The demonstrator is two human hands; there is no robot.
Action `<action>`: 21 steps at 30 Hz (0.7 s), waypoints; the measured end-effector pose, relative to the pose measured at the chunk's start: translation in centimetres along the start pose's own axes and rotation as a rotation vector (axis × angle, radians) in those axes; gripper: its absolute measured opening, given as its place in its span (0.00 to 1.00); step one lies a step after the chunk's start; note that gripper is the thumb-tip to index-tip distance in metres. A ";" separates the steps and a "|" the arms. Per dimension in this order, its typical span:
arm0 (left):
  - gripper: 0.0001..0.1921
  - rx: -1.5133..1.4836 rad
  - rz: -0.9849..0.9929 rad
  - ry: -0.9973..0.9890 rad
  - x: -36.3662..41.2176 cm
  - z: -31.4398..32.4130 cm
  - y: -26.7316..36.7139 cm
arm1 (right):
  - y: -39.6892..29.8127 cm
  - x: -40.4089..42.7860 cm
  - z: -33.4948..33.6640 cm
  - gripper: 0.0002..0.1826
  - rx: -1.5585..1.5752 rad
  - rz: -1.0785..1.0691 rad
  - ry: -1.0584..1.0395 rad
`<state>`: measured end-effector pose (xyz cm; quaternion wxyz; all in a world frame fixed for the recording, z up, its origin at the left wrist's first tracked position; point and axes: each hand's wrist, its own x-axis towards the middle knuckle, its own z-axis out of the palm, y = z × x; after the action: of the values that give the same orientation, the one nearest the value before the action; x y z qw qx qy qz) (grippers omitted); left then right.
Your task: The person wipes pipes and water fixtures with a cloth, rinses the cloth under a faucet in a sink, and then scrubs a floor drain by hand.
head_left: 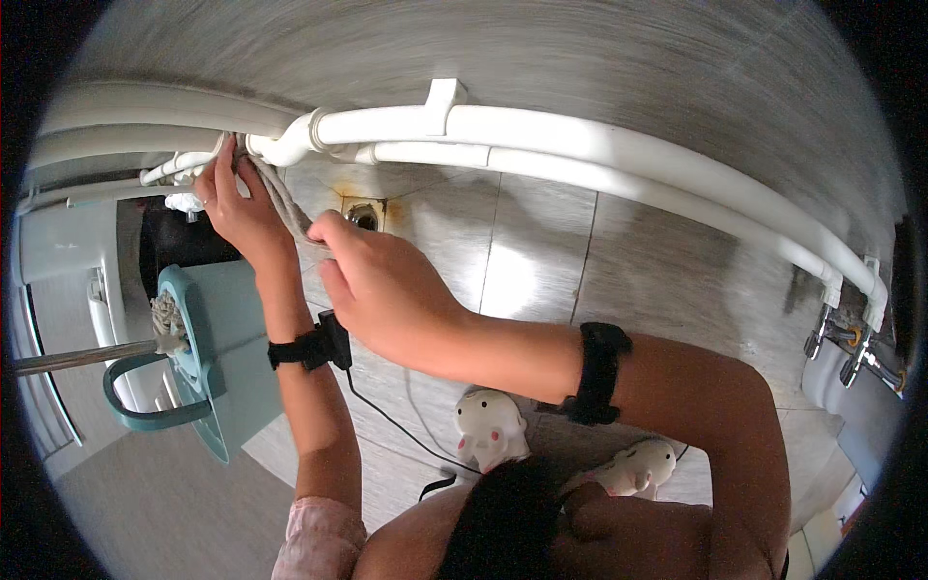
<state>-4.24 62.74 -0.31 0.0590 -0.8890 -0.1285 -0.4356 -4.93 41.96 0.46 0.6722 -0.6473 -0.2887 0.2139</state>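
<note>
A grey-brown cloth is stretched between my two hands beside the white pipes along the wall. With its fingers up at the pipe joint, my left hand holds the cloth's far part, which passes close behind the pipe there. The near end is pinched between the thumb and fingers of my right hand, just in front of a floor drain with rusty stains around it. Both wrists wear black straps. What the left fingertips touch behind the pipe is partly hidden.
A teal mop bucket with a mop handle stands at left. White animal-faced slippers are on my feet below. Metal valves are at far right. A black cable hangs from the left wrist.
</note>
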 end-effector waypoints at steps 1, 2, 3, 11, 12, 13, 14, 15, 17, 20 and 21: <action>0.13 -0.034 -0.082 0.026 -0.7 0.0 0.4 | 0.2 -0.6 -0.1 0.12 0.018 0.017 -0.001; 0.13 -0.035 -0.078 0.027 -1.4 0.0 0.1 | 0.1 -0.9 -0.2 0.12 0.036 0.034 0.000; 0.12 -0.041 -0.119 0.040 -2.1 -0.1 -0.1 | 0.0 -1.0 -0.2 0.11 0.037 0.046 -0.005; 0.09 -0.251 -0.351 0.206 -0.6 -0.6 1.1 | -0.1 -1.5 -0.2 0.11 0.050 -0.002 0.033; 0.09 -0.235 -0.257 0.171 0.5 -0.7 1.1 | -0.6 -1.4 0.0 0.10 0.089 -0.043 0.046; 0.09 -0.214 -0.200 0.109 1.1 -0.3 0.4 | -1.0 -1.3 0.1 0.10 0.079 -0.049 0.032; 0.09 -0.208 -0.146 0.043 1.4 0.4 -0.1 | -1.1 -1.3 0.1 0.10 0.078 -0.046 0.036; 0.09 -0.151 -0.166 0.025 1.4 0.7 -0.4 | -1.2 -1.1 0.1 0.10 0.081 -0.042 0.035; 0.09 -0.115 -0.083 0.059 0.7 0.8 -0.4 | -1.1 -1.2 0.0 0.10 0.085 -0.039 0.038; 0.10 -0.029 -0.015 0.117 -0.4 0.8 0.6 | -0.9 -2.0 -0.3 0.10 0.056 -0.050 0.028; 0.10 -0.089 -0.068 0.130 -0.4 0.7 1.0 | -1.0 -2.3 -0.3 0.10 0.074 -0.024 0.018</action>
<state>-3.70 61.85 -1.05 0.0126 -0.8557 -0.1350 -0.4993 -6.50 40.14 1.20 0.7007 -0.6204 -0.2822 0.2107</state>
